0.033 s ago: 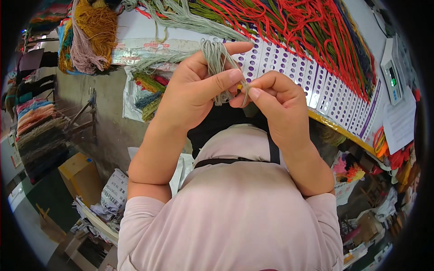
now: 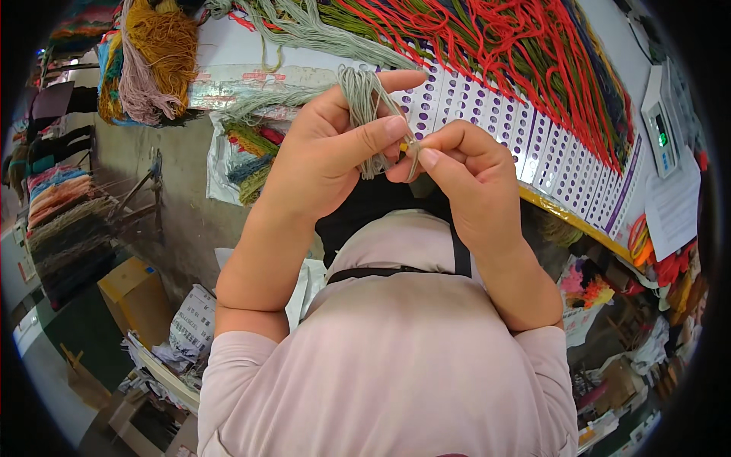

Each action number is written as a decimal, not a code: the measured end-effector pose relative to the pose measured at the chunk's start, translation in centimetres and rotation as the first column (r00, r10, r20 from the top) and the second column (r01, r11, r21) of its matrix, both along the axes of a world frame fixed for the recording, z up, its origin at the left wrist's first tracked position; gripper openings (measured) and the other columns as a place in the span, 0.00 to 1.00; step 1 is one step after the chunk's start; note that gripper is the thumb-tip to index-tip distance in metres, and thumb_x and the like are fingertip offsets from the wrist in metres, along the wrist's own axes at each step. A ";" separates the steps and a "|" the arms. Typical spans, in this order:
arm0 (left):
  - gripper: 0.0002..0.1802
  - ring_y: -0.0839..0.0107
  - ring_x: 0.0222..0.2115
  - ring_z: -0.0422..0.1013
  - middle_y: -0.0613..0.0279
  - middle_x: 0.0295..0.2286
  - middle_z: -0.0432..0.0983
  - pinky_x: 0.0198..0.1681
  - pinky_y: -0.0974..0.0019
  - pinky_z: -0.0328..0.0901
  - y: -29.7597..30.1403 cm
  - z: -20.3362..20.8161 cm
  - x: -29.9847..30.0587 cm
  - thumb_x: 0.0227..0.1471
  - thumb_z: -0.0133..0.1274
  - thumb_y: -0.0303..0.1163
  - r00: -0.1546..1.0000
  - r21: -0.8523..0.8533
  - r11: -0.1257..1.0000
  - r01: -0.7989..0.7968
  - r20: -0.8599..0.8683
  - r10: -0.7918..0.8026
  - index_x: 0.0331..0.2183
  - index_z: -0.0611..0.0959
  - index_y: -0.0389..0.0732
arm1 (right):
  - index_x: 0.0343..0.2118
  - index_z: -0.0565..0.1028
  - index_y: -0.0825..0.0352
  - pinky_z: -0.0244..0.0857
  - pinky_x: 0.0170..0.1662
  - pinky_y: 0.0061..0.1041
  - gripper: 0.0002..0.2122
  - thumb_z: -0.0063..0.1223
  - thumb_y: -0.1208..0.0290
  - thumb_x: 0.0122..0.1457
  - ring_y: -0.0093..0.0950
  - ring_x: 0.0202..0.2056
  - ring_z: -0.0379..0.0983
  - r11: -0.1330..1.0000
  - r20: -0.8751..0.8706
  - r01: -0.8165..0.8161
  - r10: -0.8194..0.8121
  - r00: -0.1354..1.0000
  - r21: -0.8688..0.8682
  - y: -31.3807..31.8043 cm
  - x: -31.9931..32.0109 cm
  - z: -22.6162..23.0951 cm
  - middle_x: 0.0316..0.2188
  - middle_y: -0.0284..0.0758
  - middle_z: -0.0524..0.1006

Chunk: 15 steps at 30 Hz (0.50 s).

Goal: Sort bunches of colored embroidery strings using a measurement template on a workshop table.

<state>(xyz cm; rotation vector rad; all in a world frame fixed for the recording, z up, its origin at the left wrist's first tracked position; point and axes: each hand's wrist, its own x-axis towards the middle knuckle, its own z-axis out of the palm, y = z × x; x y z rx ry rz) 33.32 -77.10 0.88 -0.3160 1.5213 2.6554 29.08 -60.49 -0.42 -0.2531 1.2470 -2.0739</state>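
Observation:
A grey-green yarn hank (image 2: pixel 362 95) is looped over my left hand (image 2: pixel 329 145), whose index finger stretches out to the right while the thumb presses along the strands. Close beside it, my right hand (image 2: pixel 478 171) pinches the gathered strands of the same hank between thumb and forefinger. Something small and yellow shows between the two hands, too small to name. Both hands are held above the near edge of the table, in front of my body. More grey-green yarn (image 2: pixel 304 30) lies on the table beyond the left hand.
Red cords (image 2: pixel 518 46) and dark green strands spread over a white board with rows of purple dots (image 2: pixel 525 141). A digital scale (image 2: pixel 661 129) and a paper sheet (image 2: pixel 674 202) sit at the right. Mustard yarn (image 2: pixel 160 46) hangs at the left; a cardboard box (image 2: pixel 137 301) stands on the floor.

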 end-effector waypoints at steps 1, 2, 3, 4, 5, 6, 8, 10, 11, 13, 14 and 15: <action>0.26 0.79 0.26 0.67 0.67 0.27 0.70 0.30 0.75 0.63 -0.1 0.0 0.0 0.52 0.52 0.26 1.000 0.000 1.000 -0.002 -0.001 0.002 0.52 0.68 0.29 | 0.32 0.71 0.72 0.69 0.38 0.18 0.02 0.47 0.79 0.58 0.22 0.33 0.76 1.000 -0.001 -0.002 0.002 1.000 0.000 0.0 0.0 0.0 0.28 0.35 0.78; 0.25 0.80 0.27 0.67 0.68 0.27 0.70 0.31 0.75 0.63 -0.2 0.0 0.0 0.52 0.51 0.26 1.000 0.039 0.999 0.011 0.004 -0.011 0.52 0.69 0.29 | 0.32 0.71 0.72 0.68 0.38 0.18 0.03 0.47 0.79 0.58 0.21 0.33 0.75 1.000 0.002 -0.003 0.003 1.000 -0.008 0.0 0.0 0.0 0.28 0.35 0.78; 0.25 0.80 0.27 0.67 0.68 0.26 0.70 0.31 0.76 0.62 -0.4 -0.1 0.0 0.52 0.51 0.26 1.000 0.079 0.997 0.026 0.008 -0.026 0.51 0.69 0.28 | 0.32 0.71 0.71 0.68 0.39 0.18 0.03 0.47 0.79 0.58 0.21 0.33 0.75 1.000 0.006 -0.003 0.003 1.000 -0.014 0.0 0.0 0.0 0.28 0.35 0.77; 0.25 0.80 0.27 0.67 0.68 0.26 0.70 0.31 0.76 0.62 -0.6 -0.2 -0.1 0.52 0.51 0.26 1.000 0.080 0.996 0.026 0.008 -0.026 0.51 0.69 0.28 | 0.32 0.71 0.71 0.68 0.39 0.18 0.03 0.47 0.79 0.58 0.21 0.33 0.75 1.000 0.005 -0.003 0.003 1.000 -0.014 0.0 -0.1 -0.1 0.28 0.35 0.77; 0.24 0.79 0.29 0.68 0.65 0.29 0.72 0.33 0.75 0.64 -0.9 -0.3 0.0 0.54 0.49 0.28 0.997 0.068 0.995 0.072 -0.011 -0.071 0.51 0.69 0.28 | 0.33 0.71 0.72 0.67 0.38 0.17 0.03 0.46 0.79 0.58 0.20 0.33 0.75 1.000 -0.020 -0.015 0.015 1.000 -0.002 0.0 -0.2 -0.1 0.28 0.34 0.77; 0.24 0.77 0.31 0.70 0.63 0.32 0.73 0.35 0.73 0.65 -1.1 -0.4 0.0 0.56 0.47 0.30 0.993 0.054 0.992 0.116 -0.029 -0.114 0.51 0.69 0.27 | 0.33 0.71 0.72 0.67 0.38 0.17 0.04 0.46 0.79 0.58 0.19 0.32 0.74 1.000 -0.045 -0.029 0.029 0.999 0.008 -0.1 -0.3 -0.2 0.27 0.33 0.77; 0.24 0.73 0.35 0.70 0.58 0.36 0.73 0.39 0.70 0.66 -0.5 0.4 -0.1 0.58 0.44 0.33 0.997 0.082 0.995 0.063 0.034 -0.066 0.51 0.68 0.26 | 0.35 0.71 0.72 0.66 0.38 0.17 0.05 0.46 0.79 0.57 0.19 0.33 0.74 0.998 -0.051 0.006 -0.003 0.999 0.061 -0.3 -0.5 0.2 0.28 0.33 0.77; 0.25 0.70 0.39 0.71 0.54 0.41 0.73 0.43 0.67 0.66 -0.2 0.6 -0.2 0.60 0.41 0.36 0.995 0.110 0.994 0.011 0.098 -0.022 0.50 0.68 0.26 | 0.38 0.72 0.73 0.62 0.32 0.15 0.10 0.50 0.77 0.54 0.15 0.27 0.70 0.988 -0.063 0.090 -0.082 0.995 0.125 -1.0 -0.5 0.7 0.23 0.28 0.73; 0.26 0.67 0.42 0.69 0.51 0.45 0.70 0.46 0.65 0.66 -0.2 0.6 -0.3 0.61 0.37 0.38 0.995 0.107 0.994 0.036 0.091 -0.045 0.51 0.68 0.26 | 0.38 0.72 0.73 0.62 0.32 0.15 0.10 0.50 0.77 0.54 0.15 0.27 0.70 0.988 -0.063 0.090 -0.083 0.995 0.126 -0.9 -0.8 0.8 0.23 0.28 0.73; 0.27 0.64 0.46 0.68 0.48 0.49 0.67 0.48 0.62 0.65 -0.3 0.5 -0.3 0.61 0.34 0.40 0.994 0.103 0.993 0.057 0.086 -0.066 0.51 0.67 0.25 | 0.38 0.73 0.72 0.56 0.25 0.16 0.12 0.55 0.75 0.50 0.12 0.21 0.61 0.909 -0.278 -0.047 0.176 0.944 0.414 -0.7 -1.2 0.9 0.16 0.23 0.65; 0.27 0.63 0.46 0.68 0.48 0.49 0.67 0.49 0.62 0.64 -0.3 0.5 -0.3 0.62 0.33 0.40 0.992 0.133 0.988 0.075 0.089 -0.088 0.52 0.66 0.25 | 0.34 0.75 0.70 0.50 0.22 0.18 0.11 0.58 0.73 0.48 0.13 0.18 0.52 0.912 -0.264 -0.028 0.148 0.953 0.410 -1.2 -0.9 1.2 0.13 0.22 0.56; 0.28 0.62 0.47 0.67 0.47 0.50 0.66 0.49 0.61 0.64 -0.3 0.5 -0.3 0.62 0.32 0.40 0.990 0.163 0.982 0.092 0.090 -0.108 0.52 0.65 0.25 | 0.34 0.75 0.70 0.50 0.22 0.18 0.11 0.58 0.73 0.48 0.13 0.18 0.52 0.912 -0.264 -0.030 0.150 0.953 0.410 -1.2 -1.0 1.3 0.13 0.22 0.56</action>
